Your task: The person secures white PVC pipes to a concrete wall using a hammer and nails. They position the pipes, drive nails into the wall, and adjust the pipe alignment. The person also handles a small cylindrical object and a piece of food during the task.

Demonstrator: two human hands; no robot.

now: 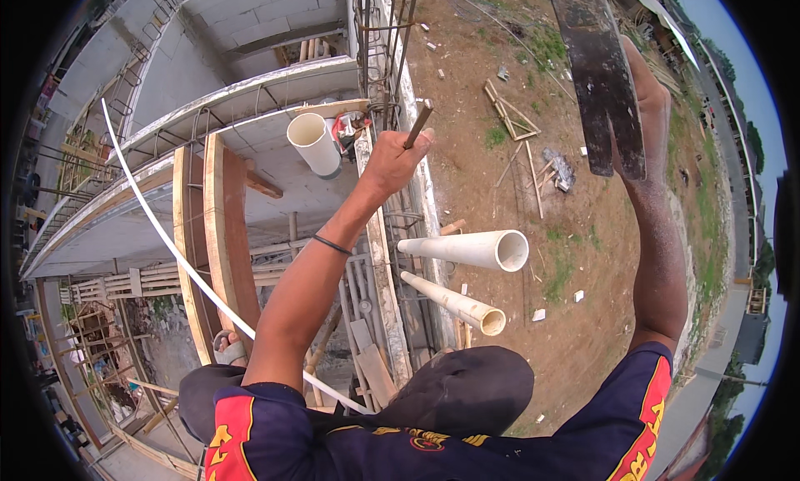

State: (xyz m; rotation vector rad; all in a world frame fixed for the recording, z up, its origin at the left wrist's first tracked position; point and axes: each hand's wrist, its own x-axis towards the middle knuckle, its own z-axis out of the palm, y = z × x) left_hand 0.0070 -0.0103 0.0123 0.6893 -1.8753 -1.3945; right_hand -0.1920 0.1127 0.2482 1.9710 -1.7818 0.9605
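Our left hand [396, 160], at twelve o'clock, is closed round a short brown rod [419, 126], its top poking from the fist; our right hand [652, 85], towards two o'clock, seems to grip a dark claw hammer [596, 81], fingers mostly hidden; a crooked blow could catch our left knuckles, so little rod stands clear; a loosened grip could drop it over the wall edge [426, 202] onto the dirt [604, 260] at three o'clock.

Blade [598, 81] metal, scuffed; pipes [460, 249] smooth plastic; boards [227, 231] matt wood.
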